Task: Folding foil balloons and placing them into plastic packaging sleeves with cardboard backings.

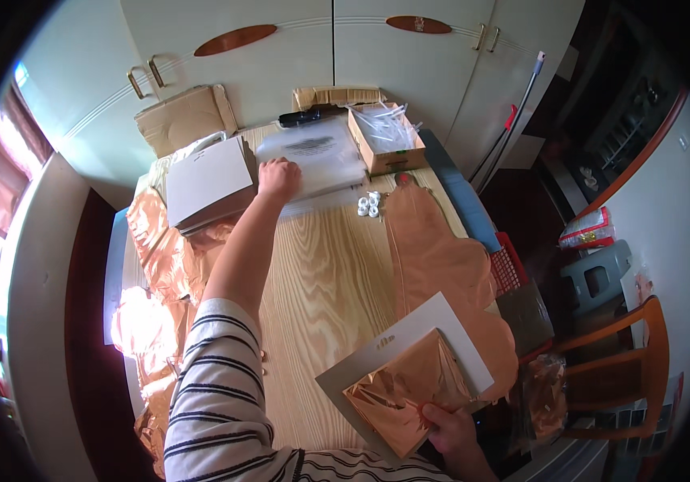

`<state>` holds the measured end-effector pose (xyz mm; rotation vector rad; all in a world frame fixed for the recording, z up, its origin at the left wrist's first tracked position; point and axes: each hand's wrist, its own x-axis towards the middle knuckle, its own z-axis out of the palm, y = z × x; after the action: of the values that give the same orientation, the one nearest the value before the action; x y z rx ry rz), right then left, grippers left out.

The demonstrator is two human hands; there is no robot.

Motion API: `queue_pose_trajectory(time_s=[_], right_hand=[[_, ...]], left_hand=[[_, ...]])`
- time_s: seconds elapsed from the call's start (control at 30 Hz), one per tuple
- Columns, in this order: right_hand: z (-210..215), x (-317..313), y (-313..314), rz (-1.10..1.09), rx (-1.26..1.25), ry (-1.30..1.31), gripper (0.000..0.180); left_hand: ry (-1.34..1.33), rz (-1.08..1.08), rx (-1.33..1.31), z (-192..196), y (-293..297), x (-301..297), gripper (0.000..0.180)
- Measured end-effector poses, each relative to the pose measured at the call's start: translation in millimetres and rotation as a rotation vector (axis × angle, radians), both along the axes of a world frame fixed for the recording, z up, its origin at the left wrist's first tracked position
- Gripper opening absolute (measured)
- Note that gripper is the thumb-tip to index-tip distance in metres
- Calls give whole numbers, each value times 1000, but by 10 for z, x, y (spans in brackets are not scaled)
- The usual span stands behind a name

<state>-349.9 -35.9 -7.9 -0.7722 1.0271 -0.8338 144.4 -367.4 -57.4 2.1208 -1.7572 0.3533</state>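
Observation:
My right hand (451, 432) grips a white card (464, 344) with a folded rose-gold foil balloon (413, 386) laid on it, thumb on the foil. Card and foil are tilted above the table's near edge. Stretched forward, my left hand (279, 178) has its fingers curled at the left edge of a pile of clear plastic bags (325, 165), seemingly pinching one; the fingertips are partly hidden. Just left of that hand stands a stack of white cards (208, 181). A flat rose-gold foil balloon (433, 241) lies along the right side of the table.
A cardboard box (393, 159) of clear straws stands at the back right, near several small white rolls (369, 205). Crumpled rose-gold foil (152, 233) covers the table's left edge. Beyond the right edge are a red basket (507, 263) and a wooden chair (650, 353). Cabinets close off the back.

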Motion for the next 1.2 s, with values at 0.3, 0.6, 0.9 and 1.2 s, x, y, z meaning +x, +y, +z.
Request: queue_pose_trajectory(time_s=[0.3,0.6,0.9,1.2], right_hand=[[175,123,-111,-114,177,-173,11],[252,-192,229,-11,25,-161,25],[-14,-253,899,225,262,-123,22],[-382,-291,1227,399,280,-157,23]], left_hand=[[-117,-140,-131,615,467,-184,23],[-118,-477,114,596,2982,-1503,20],[143,-514,89,443,3986,-1861,42],[55,-702,8,266,4103,-1867,28]])
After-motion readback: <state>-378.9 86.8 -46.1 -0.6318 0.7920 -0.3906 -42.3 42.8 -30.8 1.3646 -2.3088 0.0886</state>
